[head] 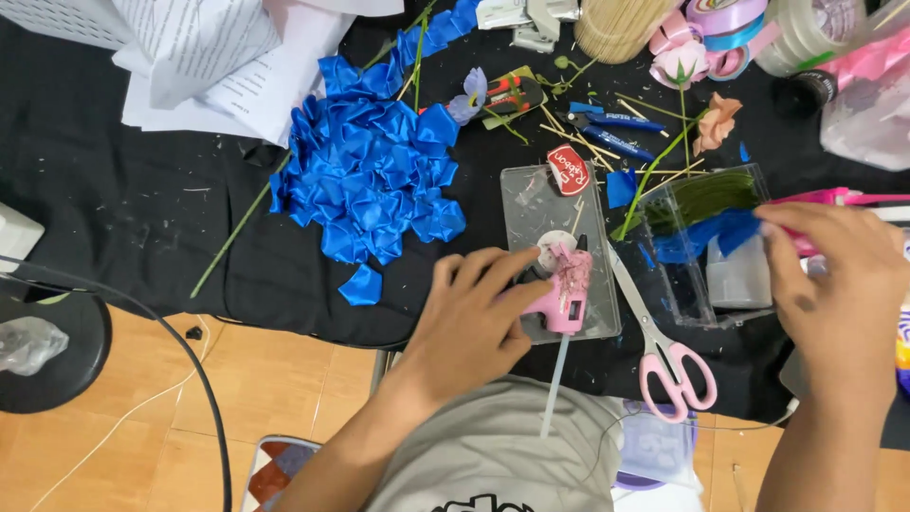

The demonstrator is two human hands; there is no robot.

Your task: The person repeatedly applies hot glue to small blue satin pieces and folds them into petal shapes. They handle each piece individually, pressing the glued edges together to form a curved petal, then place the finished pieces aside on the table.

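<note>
My left hand (474,318) grips a pink glue gun (565,294) that rests on a clear plastic sheet (540,204), with a glue stick (555,384) poking out of its back toward me. My right hand (839,289) reaches over a clear plastic box (706,284) and pinches a piece of blue ribbon (706,232) at the box's right side. A pile of folded blue satin petals (374,175) lies on the black cloth (142,209) to the left of the glue gun.
Pink-handled scissors (664,351) lie between my hands. Blue pliers (611,133), green stems, ribbon rolls (716,24), a bundle of sticks (616,24) and paper sheets (209,57) crowd the back. A black stool (57,356) and a cable (204,398) stand at left.
</note>
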